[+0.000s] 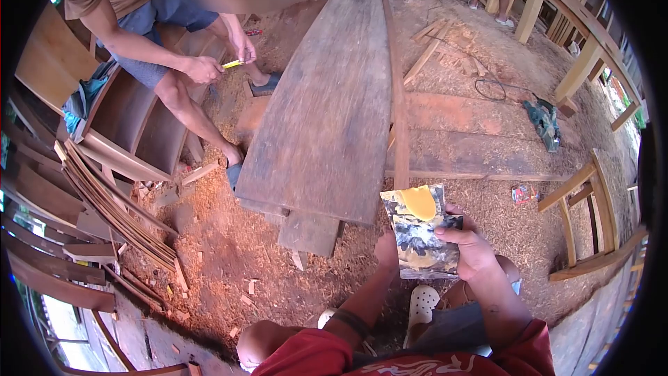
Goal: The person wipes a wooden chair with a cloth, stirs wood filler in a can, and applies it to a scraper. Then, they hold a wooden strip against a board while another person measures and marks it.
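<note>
My right hand point(474, 249) grips a flat rectangular board point(426, 251), smeared in black, white and tan, with the thumb across its face. On its upper end lies a smooth yellow rounded patch point(419, 203). My left hand point(386, 249) is curled closed at the board's lower left edge; its fingers are partly hidden, and I cannot tell what they hold. Beyond the board stretches a long, wide wooden plank point(327, 104), its near end just left of my hands.
At the upper left a co-worker point(149, 35) bends over the plank with a yellow tape measure point(233, 64). Curved wood strips point(118, 202) lie left. A wooden frame point(591, 216) and a green power tool point(543, 124) are right. Shavings cover the floor.
</note>
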Demonstrator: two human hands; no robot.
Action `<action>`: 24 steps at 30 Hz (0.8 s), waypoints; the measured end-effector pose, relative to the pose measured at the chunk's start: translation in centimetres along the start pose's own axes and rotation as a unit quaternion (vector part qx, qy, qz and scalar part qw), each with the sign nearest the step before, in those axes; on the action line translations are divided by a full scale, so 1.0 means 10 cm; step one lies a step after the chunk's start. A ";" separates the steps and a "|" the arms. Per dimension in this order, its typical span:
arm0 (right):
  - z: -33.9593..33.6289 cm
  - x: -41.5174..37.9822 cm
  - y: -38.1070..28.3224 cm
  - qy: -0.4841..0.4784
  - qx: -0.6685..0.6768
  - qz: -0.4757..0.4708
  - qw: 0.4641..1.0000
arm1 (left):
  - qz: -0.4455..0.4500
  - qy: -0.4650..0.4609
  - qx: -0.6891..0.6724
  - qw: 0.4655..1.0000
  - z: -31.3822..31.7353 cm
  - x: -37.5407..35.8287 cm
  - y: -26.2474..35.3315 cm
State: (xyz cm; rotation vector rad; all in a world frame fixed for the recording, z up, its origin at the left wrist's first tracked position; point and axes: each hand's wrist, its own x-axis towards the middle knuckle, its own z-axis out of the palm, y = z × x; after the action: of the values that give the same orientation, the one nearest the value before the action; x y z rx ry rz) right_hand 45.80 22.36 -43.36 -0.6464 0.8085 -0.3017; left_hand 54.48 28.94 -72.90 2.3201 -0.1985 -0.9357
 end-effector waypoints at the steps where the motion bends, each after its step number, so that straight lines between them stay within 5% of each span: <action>1: 0.01 -0.01 -0.01 0.003 0.003 0.002 1.000 | 0.008 0.002 0.004 1.000 -0.01 -0.02 0.01; 24: -0.02 0.02 0.02 -0.004 0.030 -0.005 1.000 | 0.058 0.009 0.029 0.998 -0.12 -0.11 -0.04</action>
State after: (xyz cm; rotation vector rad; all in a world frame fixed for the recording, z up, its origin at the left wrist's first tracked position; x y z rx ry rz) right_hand 45.77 22.33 -43.67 -0.5949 0.7852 -0.3319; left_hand 54.38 30.25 -71.85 2.3423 -0.3524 -0.8607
